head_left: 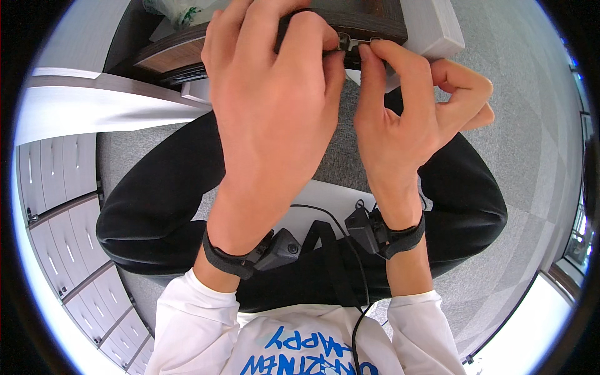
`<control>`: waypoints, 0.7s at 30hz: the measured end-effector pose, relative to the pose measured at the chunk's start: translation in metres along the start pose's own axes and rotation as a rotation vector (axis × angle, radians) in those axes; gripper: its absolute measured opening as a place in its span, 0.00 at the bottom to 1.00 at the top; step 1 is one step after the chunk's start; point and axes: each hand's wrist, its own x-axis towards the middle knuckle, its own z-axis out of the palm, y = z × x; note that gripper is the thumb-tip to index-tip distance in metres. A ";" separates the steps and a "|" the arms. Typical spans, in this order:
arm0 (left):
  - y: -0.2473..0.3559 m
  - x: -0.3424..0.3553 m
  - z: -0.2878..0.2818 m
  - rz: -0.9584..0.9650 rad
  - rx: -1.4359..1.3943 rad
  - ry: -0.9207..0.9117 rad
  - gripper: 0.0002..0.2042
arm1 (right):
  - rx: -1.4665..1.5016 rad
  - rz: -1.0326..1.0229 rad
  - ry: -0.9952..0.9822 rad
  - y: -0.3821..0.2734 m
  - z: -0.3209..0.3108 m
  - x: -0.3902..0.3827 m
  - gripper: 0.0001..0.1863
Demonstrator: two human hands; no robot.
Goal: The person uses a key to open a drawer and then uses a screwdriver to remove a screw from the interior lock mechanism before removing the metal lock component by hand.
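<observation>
My left hand is closed at the front edge of a dark wooden drawer at the top, fingertips beside a small metal fitting; what they hold is partly hidden. My right hand pinches at the fitting's right part with thumb and index finger, its other fingers curled outward. A dark rail runs under the drawer's edge. Inside it, at the upper left, lies a crumpled clear bag with green markings.
Pale panels flank the drawer. Cabinet fronts with handles line the left. Grey carpet surrounds my crossed, black-trousered legs. A pale flat object lies between them. Black devices are strapped to both wrists, with a cable.
</observation>
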 end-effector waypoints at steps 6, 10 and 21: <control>0.003 0.001 -0.002 -0.018 0.067 -0.059 0.08 | -0.001 -0.004 -0.002 0.001 0.000 0.000 0.09; 0.002 0.001 -0.003 -0.009 0.057 -0.059 0.08 | -0.002 -0.011 0.003 0.001 0.000 0.000 0.09; 0.003 0.001 -0.005 -0.013 0.062 -0.068 0.05 | 0.011 0.005 0.016 0.001 0.002 -0.001 0.09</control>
